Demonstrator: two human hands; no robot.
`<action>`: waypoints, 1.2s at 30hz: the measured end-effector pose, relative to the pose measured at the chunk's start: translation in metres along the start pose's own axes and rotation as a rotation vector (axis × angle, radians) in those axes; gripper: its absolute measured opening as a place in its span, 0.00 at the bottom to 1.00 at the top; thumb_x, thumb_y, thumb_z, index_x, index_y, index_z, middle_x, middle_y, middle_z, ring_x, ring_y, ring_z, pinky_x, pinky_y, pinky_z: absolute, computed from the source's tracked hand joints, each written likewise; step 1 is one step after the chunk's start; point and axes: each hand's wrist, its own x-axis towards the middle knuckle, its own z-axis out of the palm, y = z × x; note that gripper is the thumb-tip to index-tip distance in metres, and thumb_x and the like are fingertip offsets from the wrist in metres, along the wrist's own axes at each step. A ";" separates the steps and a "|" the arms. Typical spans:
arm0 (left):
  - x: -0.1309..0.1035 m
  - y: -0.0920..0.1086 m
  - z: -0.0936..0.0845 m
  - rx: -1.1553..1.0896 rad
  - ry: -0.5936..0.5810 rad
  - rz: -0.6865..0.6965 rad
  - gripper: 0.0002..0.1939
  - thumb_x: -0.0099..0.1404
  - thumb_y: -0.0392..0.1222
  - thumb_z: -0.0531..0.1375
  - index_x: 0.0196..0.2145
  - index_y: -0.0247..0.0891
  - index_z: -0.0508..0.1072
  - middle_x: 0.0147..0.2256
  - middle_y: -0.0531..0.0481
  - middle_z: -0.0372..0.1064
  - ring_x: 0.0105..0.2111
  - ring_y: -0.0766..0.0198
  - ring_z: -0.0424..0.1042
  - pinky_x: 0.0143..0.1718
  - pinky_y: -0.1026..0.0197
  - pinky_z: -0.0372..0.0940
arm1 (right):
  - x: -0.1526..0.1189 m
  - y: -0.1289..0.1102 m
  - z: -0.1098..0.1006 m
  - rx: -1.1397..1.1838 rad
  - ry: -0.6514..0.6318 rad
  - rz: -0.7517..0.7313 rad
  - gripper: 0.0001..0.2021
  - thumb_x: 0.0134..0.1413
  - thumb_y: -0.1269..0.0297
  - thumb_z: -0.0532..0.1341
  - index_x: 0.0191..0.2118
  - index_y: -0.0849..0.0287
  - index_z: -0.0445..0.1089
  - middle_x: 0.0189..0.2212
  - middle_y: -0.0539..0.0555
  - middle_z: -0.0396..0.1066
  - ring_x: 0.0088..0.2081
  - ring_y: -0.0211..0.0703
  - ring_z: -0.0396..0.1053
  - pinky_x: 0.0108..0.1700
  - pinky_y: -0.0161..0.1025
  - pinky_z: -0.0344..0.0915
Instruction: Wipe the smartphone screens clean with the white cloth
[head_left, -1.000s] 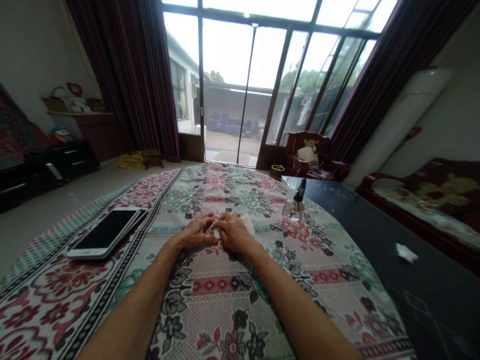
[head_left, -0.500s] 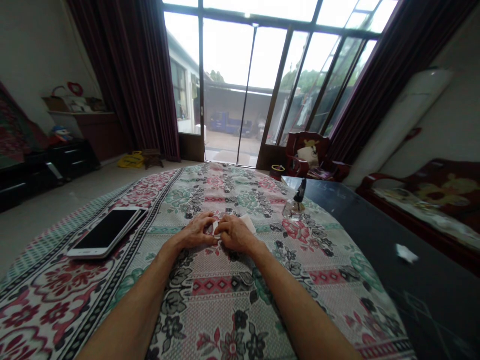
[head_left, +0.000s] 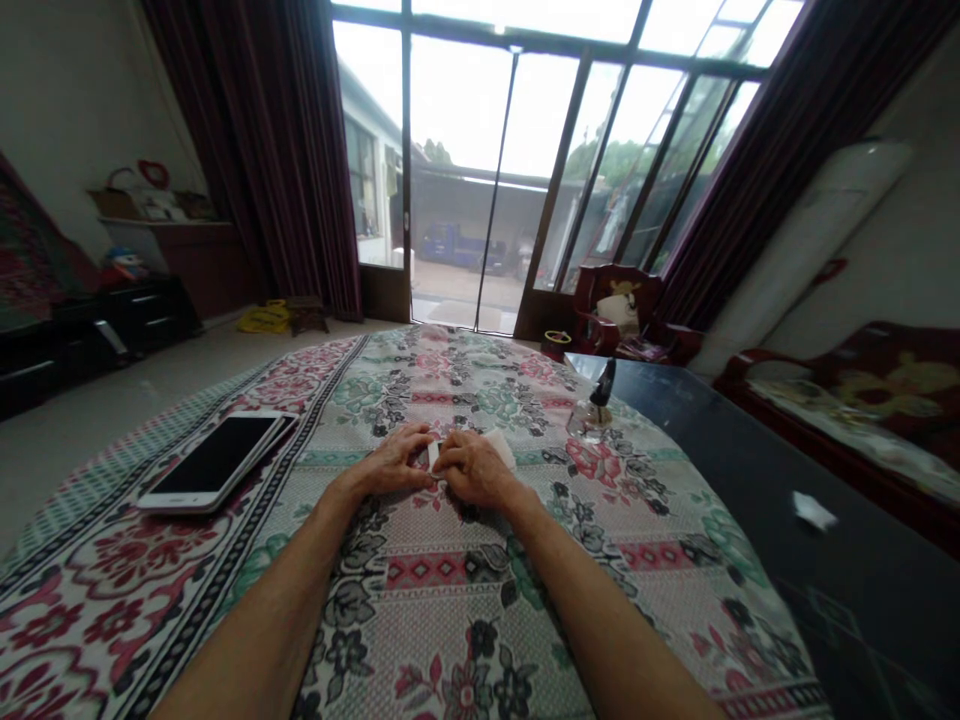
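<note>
A small white-edged object lies between my two hands on the flowered tablecloth. My left hand rests at its left side, fingers bent round its edge. Over its right part, my right hand has curled fingers pressed together; whether they pinch anything is hidden. A white tissue or cloth shows from behind my right hand. To the right stands a clear bottle with a black spray top.
Two stacked devices, the top one a white phone with a black screen, lie at the left. A dark table with a crumpled white scrap is at the right. Beyond are a red wooden chair and glass doors.
My right hand has shifted slightly, and more of the white-edged object shows between my hands. The white tissue looks more rumpled. My left hand stays nearly in place.
</note>
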 end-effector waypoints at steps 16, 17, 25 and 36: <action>-0.001 0.001 0.000 0.015 -0.011 -0.034 0.33 0.51 0.45 0.67 0.55 0.38 0.66 0.61 0.40 0.53 0.62 0.51 0.51 0.62 0.53 0.48 | -0.005 0.003 -0.007 0.043 0.052 0.014 0.13 0.47 0.81 0.58 0.29 0.58 0.76 0.32 0.51 0.72 0.37 0.38 0.65 0.45 0.36 0.60; -0.001 0.002 -0.001 0.016 -0.011 -0.035 0.33 0.51 0.46 0.66 0.55 0.40 0.66 0.61 0.41 0.53 0.62 0.51 0.51 0.62 0.52 0.48 | -0.006 0.003 -0.008 0.030 0.063 0.032 0.13 0.48 0.80 0.57 0.31 0.58 0.76 0.33 0.52 0.72 0.38 0.39 0.66 0.45 0.37 0.60; -0.001 0.000 0.006 0.107 0.015 -0.020 0.33 0.57 0.48 0.63 0.59 0.42 0.61 0.62 0.43 0.53 0.63 0.52 0.49 0.62 0.51 0.47 | -0.005 0.000 -0.013 -0.036 -0.010 0.082 0.14 0.50 0.78 0.56 0.34 0.57 0.77 0.35 0.53 0.72 0.39 0.40 0.65 0.47 0.38 0.60; 0.002 0.002 0.008 0.216 0.042 0.021 0.22 0.63 0.42 0.54 0.55 0.42 0.65 0.60 0.45 0.56 0.60 0.54 0.54 0.60 0.52 0.50 | -0.002 -0.004 -0.011 -0.128 -0.032 0.104 0.13 0.55 0.75 0.55 0.39 0.56 0.75 0.36 0.54 0.69 0.41 0.40 0.63 0.46 0.37 0.58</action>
